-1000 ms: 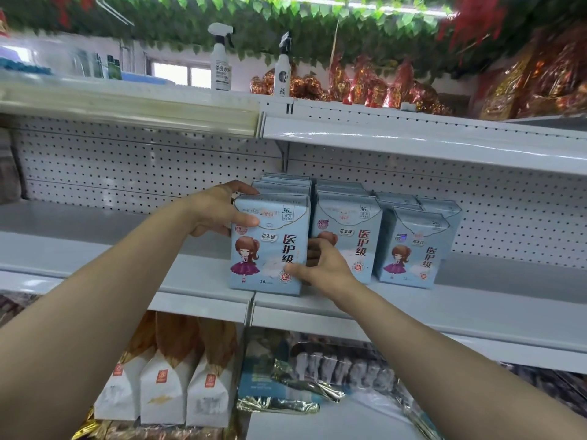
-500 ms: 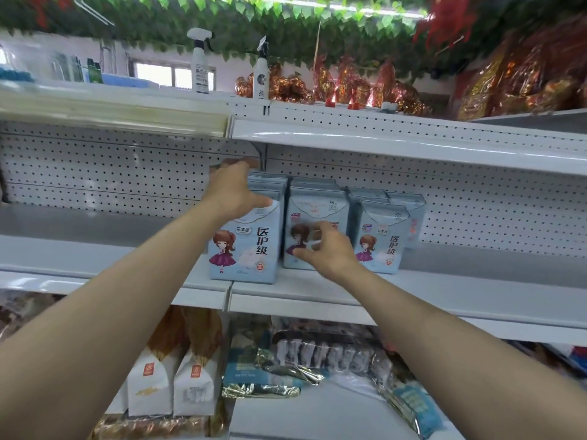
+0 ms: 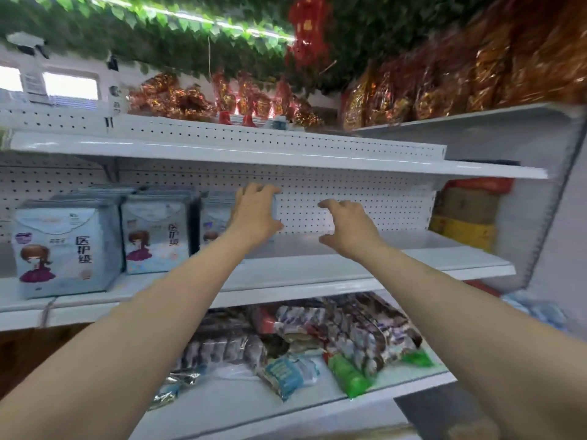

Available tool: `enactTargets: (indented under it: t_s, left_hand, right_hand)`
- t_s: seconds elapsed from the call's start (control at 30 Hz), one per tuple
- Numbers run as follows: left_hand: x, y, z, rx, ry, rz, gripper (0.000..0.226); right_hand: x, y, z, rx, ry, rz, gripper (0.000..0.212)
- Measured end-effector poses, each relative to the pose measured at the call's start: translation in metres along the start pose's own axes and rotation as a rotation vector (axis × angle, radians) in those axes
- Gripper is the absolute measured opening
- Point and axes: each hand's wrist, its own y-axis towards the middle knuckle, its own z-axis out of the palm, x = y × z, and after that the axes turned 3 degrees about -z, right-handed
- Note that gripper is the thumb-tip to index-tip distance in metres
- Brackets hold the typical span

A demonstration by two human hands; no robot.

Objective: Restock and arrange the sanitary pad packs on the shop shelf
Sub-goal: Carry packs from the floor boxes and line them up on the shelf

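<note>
There are three rows of pad packs, fronted by a left front pack, a middle front pack and a half-hidden third front pack. The number behind each is unclear. Two hands show: left hand and right hand. There are three white shelves: top shelf, middle shelf and bottom shelf. Two green packets lie on the bottom one.

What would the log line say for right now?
left hand holds rightmost pack | right hand open, holding nothing | above shelf
</note>
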Motion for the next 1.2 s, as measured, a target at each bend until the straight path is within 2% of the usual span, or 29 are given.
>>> enactTargets:
  t_s: [0.43,0.53,0.8,1.07,1.2]
  left_hand:
    - [-0.270,-0.043,0.178,0.151,-0.096,0.211,0.064]
    - [-0.317,-0.051,0.215,0.207,-0.091,0.241,0.065]
    - [-0.417,-0.037,0.319,0.282,-0.117,0.374,0.061]
    - [-0.501,0.019,0.442,0.365,-0.125,0.454,0.055]
    - [-0.535,0.044,0.497,0.406,-0.124,0.477,0.052]
  right_hand:
    - [-0.270,-0.151,-0.116,-0.003,-0.258,0.270,0.075]
    - [-0.321,-0.176,-0.128,-0.034,-0.253,0.344,0.066]
    - [-0.448,-0.205,-0.137,-0.005,-0.276,0.496,0.068]
    - [-0.572,-0.188,-0.125,0.033,-0.308,0.648,0.069]
    - [-0.628,-0.181,-0.116,0.036,-0.314,0.717,0.063]
